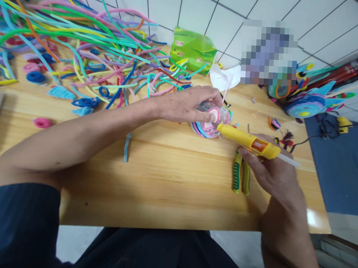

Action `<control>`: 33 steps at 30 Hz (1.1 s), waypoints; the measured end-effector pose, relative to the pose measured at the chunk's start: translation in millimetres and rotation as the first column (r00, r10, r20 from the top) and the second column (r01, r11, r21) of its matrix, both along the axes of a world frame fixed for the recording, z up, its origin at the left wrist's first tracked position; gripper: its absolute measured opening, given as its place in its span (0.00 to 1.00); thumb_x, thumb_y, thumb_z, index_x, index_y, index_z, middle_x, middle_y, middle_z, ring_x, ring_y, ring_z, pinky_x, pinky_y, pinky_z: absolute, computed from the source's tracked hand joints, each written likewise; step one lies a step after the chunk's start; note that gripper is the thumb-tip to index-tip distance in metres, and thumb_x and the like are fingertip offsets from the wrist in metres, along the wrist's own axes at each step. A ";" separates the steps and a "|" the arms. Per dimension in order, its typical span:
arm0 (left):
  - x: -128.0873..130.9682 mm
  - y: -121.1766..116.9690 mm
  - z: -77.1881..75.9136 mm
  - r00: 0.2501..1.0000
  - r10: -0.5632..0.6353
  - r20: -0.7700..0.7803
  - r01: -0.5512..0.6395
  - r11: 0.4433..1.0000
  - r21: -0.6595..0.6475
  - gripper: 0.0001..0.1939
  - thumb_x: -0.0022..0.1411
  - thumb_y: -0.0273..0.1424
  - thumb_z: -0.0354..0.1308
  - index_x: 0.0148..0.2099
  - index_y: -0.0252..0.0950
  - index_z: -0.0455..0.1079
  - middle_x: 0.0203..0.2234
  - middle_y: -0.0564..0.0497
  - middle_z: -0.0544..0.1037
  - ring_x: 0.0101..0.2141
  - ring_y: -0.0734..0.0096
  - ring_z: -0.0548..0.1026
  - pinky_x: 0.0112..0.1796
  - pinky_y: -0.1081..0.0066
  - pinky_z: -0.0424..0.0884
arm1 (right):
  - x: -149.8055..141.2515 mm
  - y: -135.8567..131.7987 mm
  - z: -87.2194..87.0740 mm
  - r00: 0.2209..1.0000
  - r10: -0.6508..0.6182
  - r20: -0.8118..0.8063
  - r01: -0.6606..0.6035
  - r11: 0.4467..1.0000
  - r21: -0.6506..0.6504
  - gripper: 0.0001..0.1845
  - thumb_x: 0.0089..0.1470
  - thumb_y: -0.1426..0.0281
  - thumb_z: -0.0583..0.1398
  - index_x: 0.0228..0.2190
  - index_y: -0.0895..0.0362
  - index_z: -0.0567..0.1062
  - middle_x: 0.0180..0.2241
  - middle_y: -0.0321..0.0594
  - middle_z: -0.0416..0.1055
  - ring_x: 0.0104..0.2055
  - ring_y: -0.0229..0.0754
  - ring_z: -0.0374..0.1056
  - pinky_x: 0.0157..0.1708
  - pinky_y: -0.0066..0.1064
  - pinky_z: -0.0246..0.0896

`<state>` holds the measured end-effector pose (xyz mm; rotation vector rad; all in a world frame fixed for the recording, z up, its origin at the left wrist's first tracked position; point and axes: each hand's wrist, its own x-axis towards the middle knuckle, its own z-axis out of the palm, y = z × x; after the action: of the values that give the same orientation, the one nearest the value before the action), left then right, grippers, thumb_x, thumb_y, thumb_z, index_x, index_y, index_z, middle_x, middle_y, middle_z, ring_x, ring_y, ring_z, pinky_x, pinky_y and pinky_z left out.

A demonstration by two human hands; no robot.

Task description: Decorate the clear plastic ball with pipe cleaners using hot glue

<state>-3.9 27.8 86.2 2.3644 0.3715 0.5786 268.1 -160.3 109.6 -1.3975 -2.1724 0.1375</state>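
My left hand [188,104] reaches across the wooden table [164,177] and is closed around a small round craft piece [211,121] made of coiled pink, blue and white pipe cleaners. My right hand [270,170] grips a yellow glue gun [247,141], with its nozzle touching the right side of the craft piece. A clear glue stick pokes out of the gun's back end.
A big tangle of coloured pipe cleaners [81,45] covers the far left of the table. Green-handled pliers [241,177] lie under my right hand. A green packet [192,48], white paper and finished pipe-cleaner figures [303,100] sit at the back right. The table edge drops off on the right.
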 end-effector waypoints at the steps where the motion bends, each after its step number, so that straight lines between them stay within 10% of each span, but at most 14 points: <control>1: 0.0 0.0 -0.2 1.000 -0.001 0.003 0.001 1.000 0.004 0.20 0.72 0.42 0.57 0.60 0.40 0.75 0.55 0.45 0.83 0.56 0.54 0.78 0.58 0.59 0.72 | 0.1 -0.1 -0.2 1.000 0.000 -0.003 0.000 1.000 -0.004 0.07 0.69 0.70 0.65 0.47 0.49 0.81 0.46 0.41 0.83 0.45 0.49 0.82 0.44 0.39 0.79; 33: 1.2 -2.0 -1.4 1.000 0.018 0.022 -0.018 1.000 0.012 0.18 0.70 0.39 0.59 0.58 0.41 0.76 0.53 0.45 0.83 0.55 0.56 0.79 0.56 0.60 0.73 | -2.9 -3.2 5.4 0.999 -0.003 -0.032 0.001 0.998 -0.060 0.06 0.68 0.69 0.64 0.45 0.45 0.80 0.42 0.39 0.83 0.39 0.50 0.81 0.38 0.42 0.80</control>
<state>-2.7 25.9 84.8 2.3664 0.3809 0.6166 265.2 -163.5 115.0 -1.4207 -2.1568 0.2252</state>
